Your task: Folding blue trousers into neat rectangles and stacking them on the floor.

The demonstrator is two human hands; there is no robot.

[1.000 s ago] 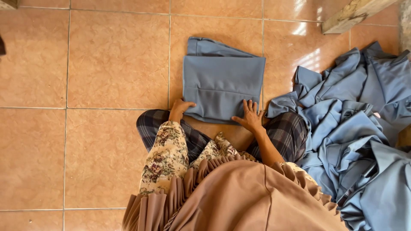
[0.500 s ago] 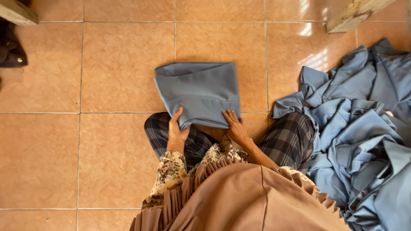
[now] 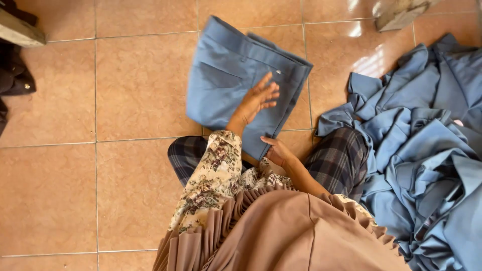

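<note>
Folded blue garment (image 3: 236,80) has swung left and tilted since earlier, left hand (image 3: 258,98) now flat on it with fingers spread, right hand (image 3: 276,150) pinching its near corner; mid-fold, next likely needs smoothing.

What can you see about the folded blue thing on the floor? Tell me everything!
The folded blue garment looks like trousers of smooth woven cloth, with a stitched pocket seam, a small pale button near one edge and layered folded edges at its far corner. It lies flat but turned at a slant on the orange tiled floor, in front of the person's checked knees. The left hand presses flat on top with fingers spread. The right hand touches its near corner. It lies apart from the crumpled blue pile.
</note>
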